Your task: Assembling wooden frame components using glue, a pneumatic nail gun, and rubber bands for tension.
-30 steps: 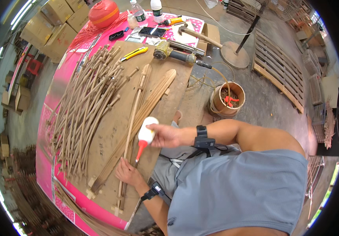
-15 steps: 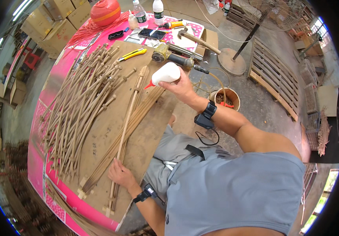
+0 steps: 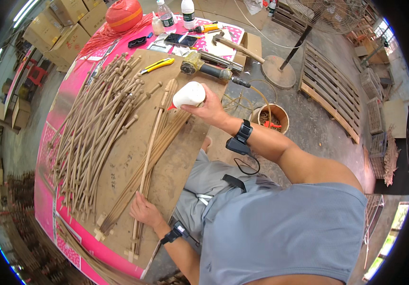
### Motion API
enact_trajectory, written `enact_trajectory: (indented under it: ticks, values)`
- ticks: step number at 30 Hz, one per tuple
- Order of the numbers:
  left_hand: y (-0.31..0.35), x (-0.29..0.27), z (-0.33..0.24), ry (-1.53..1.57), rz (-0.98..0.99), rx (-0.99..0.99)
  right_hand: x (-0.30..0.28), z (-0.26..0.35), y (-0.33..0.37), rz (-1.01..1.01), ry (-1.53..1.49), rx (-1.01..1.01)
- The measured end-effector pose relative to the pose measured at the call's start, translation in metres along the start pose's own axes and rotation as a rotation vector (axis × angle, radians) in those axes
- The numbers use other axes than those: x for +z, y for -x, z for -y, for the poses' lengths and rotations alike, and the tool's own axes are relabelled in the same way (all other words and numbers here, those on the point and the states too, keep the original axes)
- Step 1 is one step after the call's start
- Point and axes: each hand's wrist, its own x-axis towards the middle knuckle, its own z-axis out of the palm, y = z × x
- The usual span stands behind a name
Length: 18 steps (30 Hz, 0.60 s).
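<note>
One white bottle [image 3: 190,94] tilts over the board's [image 3: 176,156] far half, right hand's [image 3: 209,105] fingers wrapped round it; left hand [image 3: 143,210], pinch unclear, touches a stick [image 3: 150,152]; best keep stick still, nozzle [image 3: 171,107] close.

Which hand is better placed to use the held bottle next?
Probably the right hand: it grips the bottle, red nozzle angled down near a stick's far end; the left hand touches that stick lower.
</note>
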Motion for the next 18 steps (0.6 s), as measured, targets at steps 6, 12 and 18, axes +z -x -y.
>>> enact_trajectory:
  ticks: [6, 12, 18]
  values:
    - [-0.001, 0.002, 0.001, -0.012, -0.017, 0.012, 0.0, -0.005, -0.007, -0.043, -0.283, 0.036]
    - [-0.001, 0.001, 0.001, 0.004, -0.039, 0.023, -0.012, -0.011, -0.023, 0.075, -0.641, 0.287]
    - [-0.001, 0.002, 0.001, -0.005, -0.029, 0.018, -0.014, -0.007, -0.021, 0.075, -0.694, 0.197]
